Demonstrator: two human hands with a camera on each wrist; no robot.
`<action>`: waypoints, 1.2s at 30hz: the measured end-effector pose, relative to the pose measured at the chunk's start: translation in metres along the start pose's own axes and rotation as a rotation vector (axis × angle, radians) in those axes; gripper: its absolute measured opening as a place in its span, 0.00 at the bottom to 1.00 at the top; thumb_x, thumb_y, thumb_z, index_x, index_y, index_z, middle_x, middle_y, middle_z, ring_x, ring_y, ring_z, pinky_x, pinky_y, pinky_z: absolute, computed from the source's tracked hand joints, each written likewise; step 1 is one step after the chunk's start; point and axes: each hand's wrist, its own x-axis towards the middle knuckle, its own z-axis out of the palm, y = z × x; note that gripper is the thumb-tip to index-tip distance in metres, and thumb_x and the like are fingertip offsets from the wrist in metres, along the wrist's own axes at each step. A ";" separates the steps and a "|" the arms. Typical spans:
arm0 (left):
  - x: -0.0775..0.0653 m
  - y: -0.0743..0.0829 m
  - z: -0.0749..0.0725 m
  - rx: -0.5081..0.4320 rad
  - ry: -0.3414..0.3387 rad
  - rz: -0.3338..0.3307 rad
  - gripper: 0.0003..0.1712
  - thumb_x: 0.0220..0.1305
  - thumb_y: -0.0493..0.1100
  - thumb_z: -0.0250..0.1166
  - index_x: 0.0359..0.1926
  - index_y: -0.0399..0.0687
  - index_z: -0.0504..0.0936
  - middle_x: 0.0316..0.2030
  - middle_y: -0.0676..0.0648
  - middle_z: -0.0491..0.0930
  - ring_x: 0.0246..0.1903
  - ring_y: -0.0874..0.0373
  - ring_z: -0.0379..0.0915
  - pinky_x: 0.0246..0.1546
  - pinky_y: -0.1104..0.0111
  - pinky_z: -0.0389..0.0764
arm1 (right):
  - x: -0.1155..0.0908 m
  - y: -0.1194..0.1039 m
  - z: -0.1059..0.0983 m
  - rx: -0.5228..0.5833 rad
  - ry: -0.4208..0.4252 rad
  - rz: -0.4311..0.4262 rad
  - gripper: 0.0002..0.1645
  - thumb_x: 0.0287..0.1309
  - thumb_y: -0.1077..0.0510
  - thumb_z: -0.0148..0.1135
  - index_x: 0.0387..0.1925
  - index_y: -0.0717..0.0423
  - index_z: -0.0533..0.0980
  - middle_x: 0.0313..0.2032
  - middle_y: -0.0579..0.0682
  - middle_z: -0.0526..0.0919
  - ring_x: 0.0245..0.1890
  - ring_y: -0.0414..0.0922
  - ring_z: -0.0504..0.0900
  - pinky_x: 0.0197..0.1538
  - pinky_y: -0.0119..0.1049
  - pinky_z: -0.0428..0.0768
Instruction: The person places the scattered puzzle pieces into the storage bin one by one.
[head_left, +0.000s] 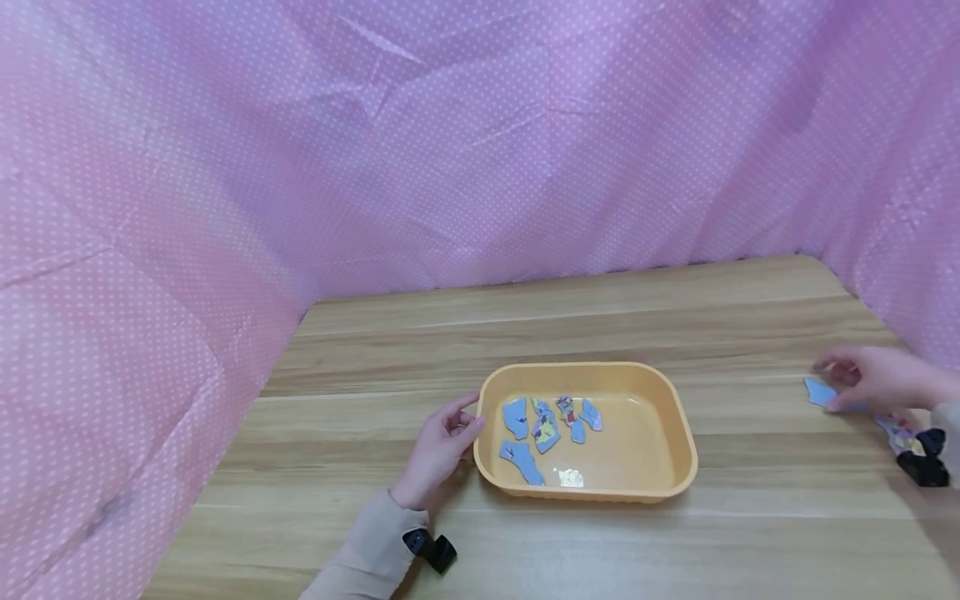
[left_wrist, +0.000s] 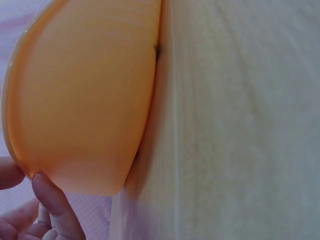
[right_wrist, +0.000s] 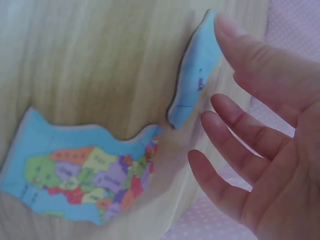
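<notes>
My left hand (head_left: 441, 446) pinches the left rim of a yellow plastic tray (head_left: 652, 483) between thumb and fingers. The left wrist view has the thumb (left_wrist: 50, 192) at the edge of the tray wall (left_wrist: 85, 100). Far to the right, my right hand (head_left: 881, 379) hovers low over a narrow blue puzzle piece (right_wrist: 195, 70), its thumb tip overlapping one end while the other fingers are loosely bent and apart from it. Beside that lies a larger map puzzle piece (right_wrist: 85, 175) with coloured regions and a blue border, partly hidden by the wrist in the head view.
Several map puzzle pieces lie in the tray's left half, among them a blue one (head_left: 522, 461) near the front. The wooden table (head_left: 360, 367) is bordered at the back and sides by a pink dotted cloth (head_left: 480, 167).
</notes>
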 end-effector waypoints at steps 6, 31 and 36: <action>0.000 0.000 0.001 0.017 0.011 -0.018 0.26 0.66 0.40 0.59 0.64 0.44 0.69 0.36 0.43 0.75 0.25 0.62 0.70 0.25 0.72 0.74 | 0.000 0.005 0.007 -0.034 0.022 -0.027 0.34 0.35 0.52 0.77 0.42 0.70 0.75 0.34 0.52 0.80 0.32 0.35 0.76 0.34 0.32 0.77; -0.001 -0.003 0.001 0.018 0.015 -0.002 0.25 0.66 0.39 0.59 0.63 0.42 0.69 0.36 0.41 0.76 0.24 0.61 0.70 0.26 0.71 0.75 | -0.003 0.002 0.025 0.020 0.191 -0.193 0.21 0.32 0.65 0.76 0.32 0.65 0.75 0.24 0.32 0.66 0.26 0.24 0.61 0.27 0.25 0.65; -0.001 -0.002 0.001 0.014 0.016 -0.011 0.25 0.66 0.39 0.59 0.63 0.43 0.70 0.36 0.42 0.76 0.24 0.61 0.70 0.26 0.71 0.75 | -0.003 -0.003 0.023 -0.025 0.214 -0.192 0.22 0.30 0.64 0.77 0.32 0.63 0.76 0.23 0.35 0.64 0.25 0.25 0.59 0.27 0.26 0.62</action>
